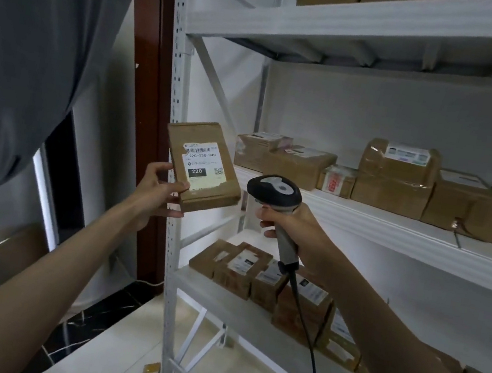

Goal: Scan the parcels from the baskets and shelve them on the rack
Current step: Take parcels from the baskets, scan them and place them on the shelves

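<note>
Two hands work before a white metal rack (361, 224) whose three visible shelves carry brown parcels. The right hand (301, 237) grips one corded barcode scanner (275, 194). The left hand (153, 194) pinches one flat labelled parcel (206, 167), tilted, beside the rack's corner post, near the scanner head. A grey curtain (33, 56) hangs left.

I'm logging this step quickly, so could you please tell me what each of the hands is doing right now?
Left hand: holding a flat cardboard parcel, label facing the camera.
Right hand: gripping the handle of the barcode scanner.
</note>
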